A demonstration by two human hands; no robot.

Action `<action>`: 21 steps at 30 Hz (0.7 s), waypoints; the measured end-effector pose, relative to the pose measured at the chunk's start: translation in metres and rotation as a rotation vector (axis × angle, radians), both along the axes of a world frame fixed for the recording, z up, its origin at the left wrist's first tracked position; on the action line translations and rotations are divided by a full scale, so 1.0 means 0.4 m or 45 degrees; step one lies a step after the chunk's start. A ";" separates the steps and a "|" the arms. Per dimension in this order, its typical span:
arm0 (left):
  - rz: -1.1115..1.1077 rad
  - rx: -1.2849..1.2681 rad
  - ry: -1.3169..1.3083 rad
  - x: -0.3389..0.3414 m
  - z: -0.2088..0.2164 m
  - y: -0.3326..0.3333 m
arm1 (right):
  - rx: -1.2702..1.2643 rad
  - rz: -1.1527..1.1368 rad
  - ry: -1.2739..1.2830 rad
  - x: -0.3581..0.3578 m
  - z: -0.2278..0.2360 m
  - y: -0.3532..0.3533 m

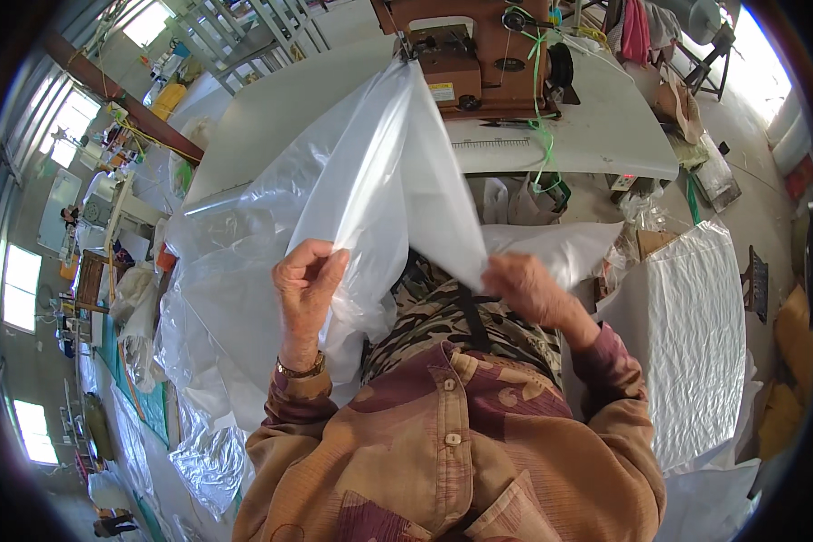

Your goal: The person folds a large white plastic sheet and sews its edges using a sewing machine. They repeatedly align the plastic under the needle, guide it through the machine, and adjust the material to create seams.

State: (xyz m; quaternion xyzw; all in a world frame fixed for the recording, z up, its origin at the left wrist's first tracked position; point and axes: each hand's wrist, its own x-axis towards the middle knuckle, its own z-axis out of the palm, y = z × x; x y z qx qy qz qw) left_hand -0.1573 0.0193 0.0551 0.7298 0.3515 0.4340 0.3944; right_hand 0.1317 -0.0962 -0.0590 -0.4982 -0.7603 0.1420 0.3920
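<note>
A sheet of translucent white plastic film point(361, 172) hangs from the needle end of a brown sewing machine point(479, 59) and spreads down over my lap and off to the left. My left hand point(309, 287), with a watch at the wrist, is closed in a pinch on one edge of the film. On the other side my right hand point(531, 287), slightly blurred, is closed on another edge, pulling it taut in a slanting line up to the machine. Between the two hands the film parts into an upside-down V.
The pale sewing table point(596, 135) carries a ruler strip point(490, 143) and a green cord point(542, 108) dangling over its front edge. Beside me on the right stands a stack of silvery-white sheets point(691, 334). More crumpled film point(210, 456) lies on the floor at left.
</note>
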 end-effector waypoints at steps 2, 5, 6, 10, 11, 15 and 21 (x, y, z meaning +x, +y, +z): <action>-0.078 0.052 0.108 0.017 -0.008 -0.009 | -0.279 0.073 0.245 -0.059 0.094 -0.032; -0.226 0.076 0.308 0.059 -0.005 -0.038 | -0.216 0.181 0.470 -0.106 0.146 -0.024; -0.260 0.098 0.370 0.074 -0.003 -0.048 | -0.218 0.222 0.436 -0.123 0.156 -0.016; -0.313 0.121 0.402 0.089 -0.037 -0.051 | -0.216 0.350 0.333 -0.188 0.160 0.023; -0.311 0.099 0.391 0.085 -0.036 -0.053 | -0.180 0.362 0.283 -0.199 0.154 0.030; -0.369 0.076 0.336 0.071 -0.056 -0.041 | -0.012 0.402 0.158 -0.229 0.166 0.032; -0.363 -0.270 0.148 0.061 -0.043 -0.053 | 0.013 0.386 0.010 -0.252 0.157 0.053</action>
